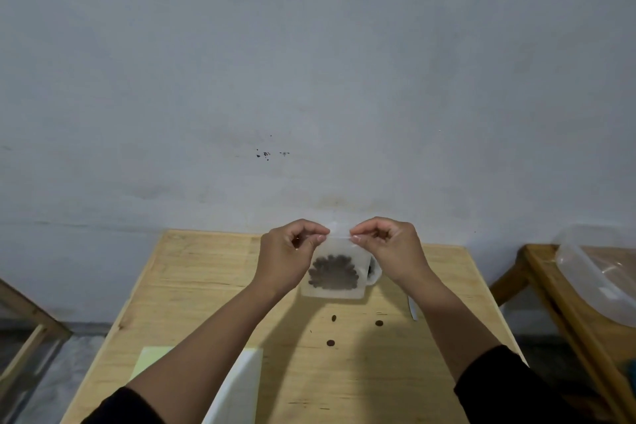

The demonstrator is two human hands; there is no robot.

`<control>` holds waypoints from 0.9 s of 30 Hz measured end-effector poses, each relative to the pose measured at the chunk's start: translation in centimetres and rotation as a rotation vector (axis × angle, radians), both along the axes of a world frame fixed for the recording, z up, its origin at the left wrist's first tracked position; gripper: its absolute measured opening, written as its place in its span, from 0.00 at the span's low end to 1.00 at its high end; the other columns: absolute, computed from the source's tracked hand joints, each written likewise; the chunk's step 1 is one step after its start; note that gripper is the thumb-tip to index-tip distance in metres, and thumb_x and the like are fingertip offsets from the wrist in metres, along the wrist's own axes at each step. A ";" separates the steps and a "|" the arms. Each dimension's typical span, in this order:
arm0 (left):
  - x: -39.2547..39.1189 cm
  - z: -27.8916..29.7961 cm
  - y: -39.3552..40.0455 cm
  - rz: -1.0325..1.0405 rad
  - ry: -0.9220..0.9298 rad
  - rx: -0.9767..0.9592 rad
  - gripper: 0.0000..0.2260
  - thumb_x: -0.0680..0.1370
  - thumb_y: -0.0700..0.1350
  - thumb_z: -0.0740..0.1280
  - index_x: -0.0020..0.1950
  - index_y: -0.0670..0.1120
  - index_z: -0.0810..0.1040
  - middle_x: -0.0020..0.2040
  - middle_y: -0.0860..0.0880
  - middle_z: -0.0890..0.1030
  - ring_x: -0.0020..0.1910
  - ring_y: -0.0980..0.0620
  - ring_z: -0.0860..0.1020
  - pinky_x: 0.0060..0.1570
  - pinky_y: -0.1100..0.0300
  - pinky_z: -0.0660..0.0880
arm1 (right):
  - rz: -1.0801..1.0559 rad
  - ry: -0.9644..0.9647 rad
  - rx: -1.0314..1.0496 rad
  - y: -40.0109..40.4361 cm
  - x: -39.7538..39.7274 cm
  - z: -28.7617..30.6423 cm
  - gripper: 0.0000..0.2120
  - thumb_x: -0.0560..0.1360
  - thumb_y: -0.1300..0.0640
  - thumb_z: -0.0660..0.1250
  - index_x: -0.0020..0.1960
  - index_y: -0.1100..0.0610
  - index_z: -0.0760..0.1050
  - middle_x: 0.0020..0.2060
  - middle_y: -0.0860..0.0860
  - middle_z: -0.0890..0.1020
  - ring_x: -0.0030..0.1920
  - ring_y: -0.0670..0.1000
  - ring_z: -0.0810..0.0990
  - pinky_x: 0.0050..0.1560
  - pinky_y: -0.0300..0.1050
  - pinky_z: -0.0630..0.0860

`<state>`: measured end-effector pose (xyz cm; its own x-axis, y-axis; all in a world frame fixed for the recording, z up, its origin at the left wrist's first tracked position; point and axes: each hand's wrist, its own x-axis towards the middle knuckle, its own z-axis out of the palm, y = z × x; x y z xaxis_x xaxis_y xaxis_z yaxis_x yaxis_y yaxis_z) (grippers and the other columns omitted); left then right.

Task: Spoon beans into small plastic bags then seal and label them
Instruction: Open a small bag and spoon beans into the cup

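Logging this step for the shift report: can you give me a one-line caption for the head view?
Both hands, left and right, pinch the top edge of a bean-filled plastic bag above the wooden table.

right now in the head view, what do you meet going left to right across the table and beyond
yellow paper → left hand → bag of beans → right hand → white strip → clear tub on the side table
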<state>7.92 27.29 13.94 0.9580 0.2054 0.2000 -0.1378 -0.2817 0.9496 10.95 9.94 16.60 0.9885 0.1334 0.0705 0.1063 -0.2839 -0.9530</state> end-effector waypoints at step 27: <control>-1.6 0.6 -0.9 -0.050 0.055 0.033 0.01 0.72 0.42 0.73 0.43 0.46 0.83 0.36 0.59 0.81 0.28 0.69 0.73 0.32 0.78 0.65 | 0.006 0.046 0.045 1.7 -1.9 -0.7 0.04 0.68 0.60 0.74 0.38 0.52 0.82 0.36 0.44 0.83 0.38 0.36 0.79 0.43 0.32 0.74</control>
